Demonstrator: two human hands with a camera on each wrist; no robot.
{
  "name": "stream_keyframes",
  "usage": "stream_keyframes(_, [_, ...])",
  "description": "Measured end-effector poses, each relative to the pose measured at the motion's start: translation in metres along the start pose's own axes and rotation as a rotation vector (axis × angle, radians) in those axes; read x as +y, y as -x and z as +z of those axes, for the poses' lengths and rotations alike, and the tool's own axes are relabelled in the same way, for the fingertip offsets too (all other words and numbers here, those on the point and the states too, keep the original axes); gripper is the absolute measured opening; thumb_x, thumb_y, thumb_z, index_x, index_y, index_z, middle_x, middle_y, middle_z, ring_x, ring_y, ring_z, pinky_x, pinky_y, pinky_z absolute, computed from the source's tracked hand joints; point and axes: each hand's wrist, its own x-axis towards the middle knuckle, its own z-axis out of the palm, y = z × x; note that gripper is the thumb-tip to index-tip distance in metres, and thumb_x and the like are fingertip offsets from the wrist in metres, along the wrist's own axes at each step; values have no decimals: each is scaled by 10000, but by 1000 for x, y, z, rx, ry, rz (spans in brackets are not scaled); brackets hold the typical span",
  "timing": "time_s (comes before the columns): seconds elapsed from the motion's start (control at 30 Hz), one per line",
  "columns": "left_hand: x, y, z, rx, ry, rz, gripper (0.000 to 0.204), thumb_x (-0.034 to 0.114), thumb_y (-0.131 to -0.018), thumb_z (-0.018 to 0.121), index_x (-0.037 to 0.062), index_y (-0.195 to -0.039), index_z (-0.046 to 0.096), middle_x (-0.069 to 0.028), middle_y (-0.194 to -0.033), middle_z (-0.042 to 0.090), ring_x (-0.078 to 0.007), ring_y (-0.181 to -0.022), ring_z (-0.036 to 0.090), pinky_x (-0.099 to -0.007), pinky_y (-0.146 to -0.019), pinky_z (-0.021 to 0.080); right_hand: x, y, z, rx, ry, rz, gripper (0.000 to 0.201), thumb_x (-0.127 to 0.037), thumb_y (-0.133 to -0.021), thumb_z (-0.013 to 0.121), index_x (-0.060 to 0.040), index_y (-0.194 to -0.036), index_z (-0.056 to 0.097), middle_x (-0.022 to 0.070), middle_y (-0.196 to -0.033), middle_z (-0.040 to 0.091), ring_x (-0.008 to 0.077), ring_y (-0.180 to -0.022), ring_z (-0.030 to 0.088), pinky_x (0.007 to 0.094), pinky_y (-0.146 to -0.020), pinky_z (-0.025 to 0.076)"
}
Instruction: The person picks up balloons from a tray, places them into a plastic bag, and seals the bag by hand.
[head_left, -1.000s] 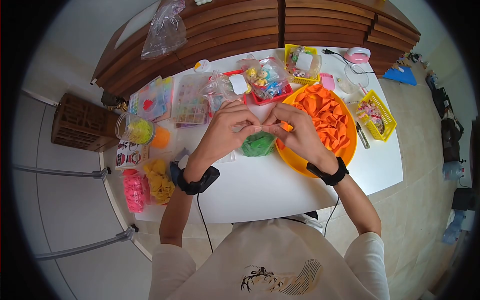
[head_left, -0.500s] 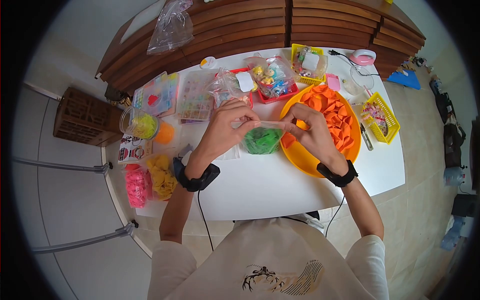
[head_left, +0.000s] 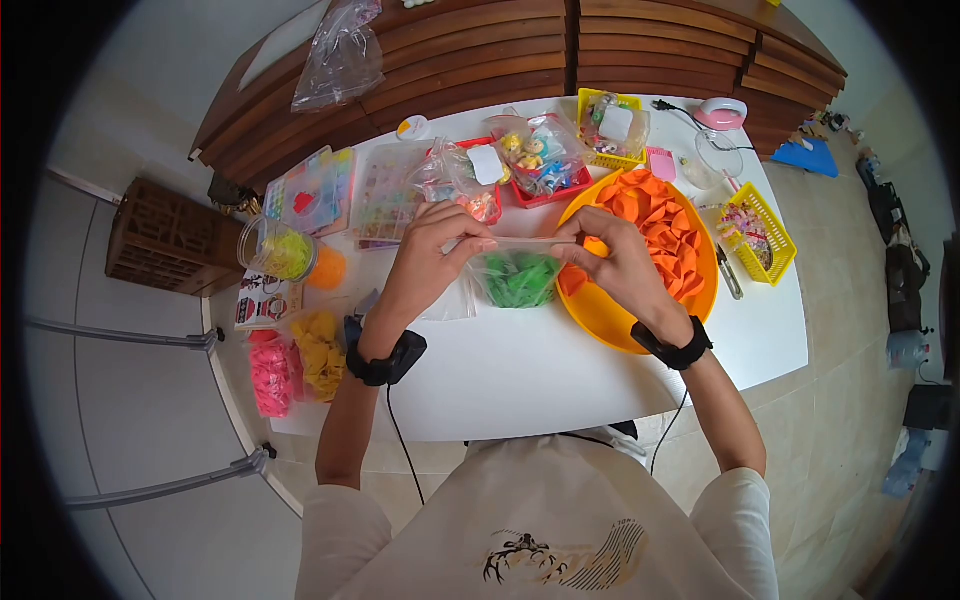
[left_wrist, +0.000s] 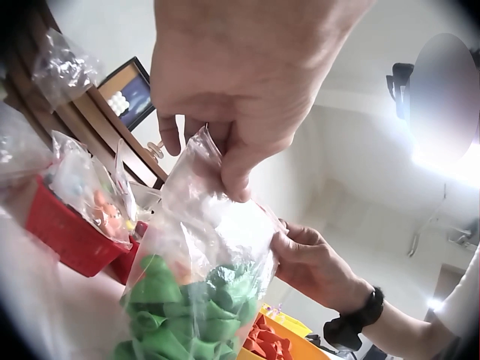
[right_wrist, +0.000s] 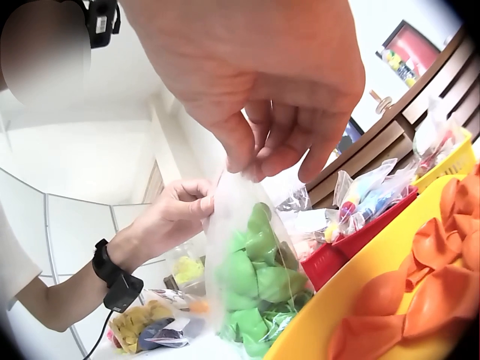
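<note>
A clear plastic bag [left_wrist: 191, 240] of green balloons [head_left: 520, 282] stands upright over the white table, its top edge drawn straight between both hands. My left hand [head_left: 435, 252] pinches one top corner between thumb and fingers. At the opposite corner, my right hand [head_left: 618, 262] pinches the same edge. In the right wrist view, green balloons [right_wrist: 259, 274] fill the lower part of the bag. Beside it, under my right hand, sits a yellow-orange basin [head_left: 610, 335] of orange balloons [head_left: 665, 235].
Behind the hands stand red baskets [head_left: 548, 198] with bagged figurines and a clear compartment box [head_left: 385, 185]. Yellow baskets [head_left: 778, 265] are at right and back. Bags of pink balloons [head_left: 270, 375] and yellow balloons [head_left: 322, 350] lie at the left, near a jar [head_left: 275, 250].
Both hands, close together over the bag before, have moved apart along its top edge, the left hand leftward and the right hand rightward. The edge is now stretched between them.
</note>
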Motion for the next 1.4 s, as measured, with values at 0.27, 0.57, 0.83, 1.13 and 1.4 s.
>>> stream_keyframes(0.27, [-3, 2, 1, 9, -24, 15, 79, 41, -849, 782, 7, -881, 718, -54, -839, 673, -204, -856, 581, -336, -919, 412, -6, 1, -2, 1, 66, 57, 134, -105, -889, 766, 8, -897, 695, 109, -820, 657, 253, -734, 625, 367, -687, 502])
stream_keyframes(0.57, [10, -6, 7, 4, -86, 92, 152, 65, -803, 833, 36, -916, 735, -52, -841, 665, -208, -866, 578, -349, -910, 415, -9, -1, -2, 29, 103, -59, 131, -71, -867, 773, 13, -847, 675, 106, -789, 646, 252, -705, 621, 361, -660, 492])
stream_keyframes(0.83, [17, -14, 17, -19, -142, 186, 142, 112, -824, 818, 32, -895, 724, -61, -865, 677, -250, -905, 597, -372, -933, 419, -6, -2, 1, 19, 50, 9, 107, -79, -874, 768, 4, -878, 701, 104, -814, 667, 243, -717, 628, 357, -674, 499])
stream_keyframes(1.13, [21, -14, 18, 19, -115, 179, 87, 37, -786, 798, 33, -817, 717, -68, -792, 661, -255, -852, 609, -364, -943, 418, -9, -2, 0, 20, 165, -86, 146, -103, -879, 768, 5, -863, 671, 108, -824, 665, 280, -741, 635, 365, -693, 506])
stream_keyframes(1.4, [18, -14, 24, 15, -94, 182, 125, 35, -779, 809, 31, -869, 722, -63, -830, 659, -248, -852, 607, -360, -939, 424, -8, -11, 15, 17, 55, -175, 138, -108, -896, 749, -11, -939, 660, 134, -886, 666, 310, -802, 651, 379, -703, 513])
